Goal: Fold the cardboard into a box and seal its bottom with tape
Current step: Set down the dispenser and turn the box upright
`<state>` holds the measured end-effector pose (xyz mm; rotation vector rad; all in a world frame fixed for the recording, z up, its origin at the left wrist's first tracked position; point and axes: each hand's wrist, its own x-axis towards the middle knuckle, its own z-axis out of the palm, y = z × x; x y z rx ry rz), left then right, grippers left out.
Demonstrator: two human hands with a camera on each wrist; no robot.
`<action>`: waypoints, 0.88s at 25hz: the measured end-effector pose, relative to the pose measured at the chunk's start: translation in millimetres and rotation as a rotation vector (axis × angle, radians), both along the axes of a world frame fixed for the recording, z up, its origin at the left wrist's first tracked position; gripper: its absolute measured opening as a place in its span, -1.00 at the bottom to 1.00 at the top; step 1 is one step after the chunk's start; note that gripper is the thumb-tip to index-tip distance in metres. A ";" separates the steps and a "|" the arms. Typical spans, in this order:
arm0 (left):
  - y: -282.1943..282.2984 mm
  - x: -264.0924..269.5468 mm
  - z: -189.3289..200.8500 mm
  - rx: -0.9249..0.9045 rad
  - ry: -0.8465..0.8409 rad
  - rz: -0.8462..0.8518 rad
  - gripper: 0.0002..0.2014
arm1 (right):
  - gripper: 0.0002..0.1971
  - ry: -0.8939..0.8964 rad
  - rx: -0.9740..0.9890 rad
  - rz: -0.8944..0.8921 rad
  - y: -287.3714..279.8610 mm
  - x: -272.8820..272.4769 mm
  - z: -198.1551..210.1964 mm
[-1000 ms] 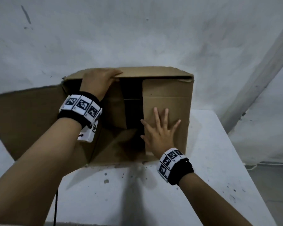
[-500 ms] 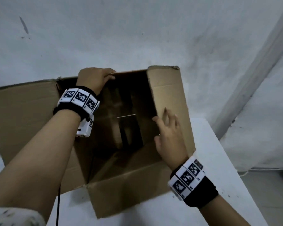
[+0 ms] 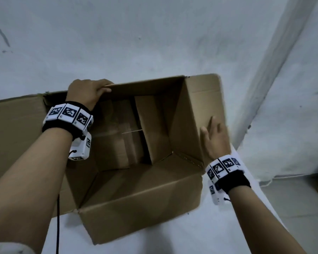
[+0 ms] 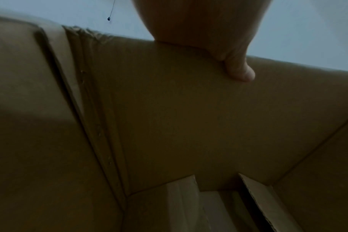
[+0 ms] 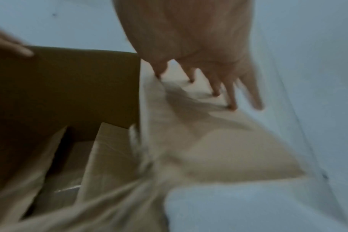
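A brown cardboard box (image 3: pixel 141 204) stands on the white table with its upper flaps spread outward and its dark inside showing. My left hand (image 3: pixel 89 92) grips the top edge of the far wall; in the left wrist view the thumb (image 4: pixel 240 69) lies inside that wall (image 4: pixel 189 117). My right hand (image 3: pixel 215 136) lies with straight fingers on the right flap (image 3: pixel 205 99) and presses it outward. In the blurred right wrist view those fingers (image 5: pixel 215 84) are spread on the pale flap (image 5: pixel 218 146). Inside, the bottom flaps (image 3: pixel 150 129) stand apart with a gap between them. No tape is in view.
The white table (image 3: pixel 191 233) carries the box, and its right edge falls to the floor (image 3: pixel 297 197). A grey-white wall (image 3: pixel 154 43) rises close behind the box. A wide left flap (image 3: pixel 15 125) sticks out to the left. A black cable (image 3: pixel 58 222) hangs under my left arm.
The right flap, folded over the opening a second ago, has swung outward under my right hand. The box has opened wider toward me. My left hand has kept its grip on the far wall.
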<state>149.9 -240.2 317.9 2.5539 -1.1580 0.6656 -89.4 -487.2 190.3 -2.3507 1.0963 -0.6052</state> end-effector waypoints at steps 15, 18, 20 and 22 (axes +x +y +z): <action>73.6 -71.0 -119.7 -0.552 0.280 0.449 -0.32 | -0.78 -0.210 0.222 0.011 13.6 42.5 -20.7; 82.2 -100.8 -144.3 -0.818 0.533 0.263 -0.37 | -0.70 -0.184 0.300 0.002 7.3 38.7 -19.9; 89.0 -100.7 -144.1 -0.739 0.604 0.293 -0.35 | -0.62 -0.155 0.383 0.078 6.5 25.3 -20.7; 95.7 -94.3 -137.2 -0.618 0.677 0.364 -0.33 | -0.53 -0.047 0.431 0.186 11.2 4.5 -30.1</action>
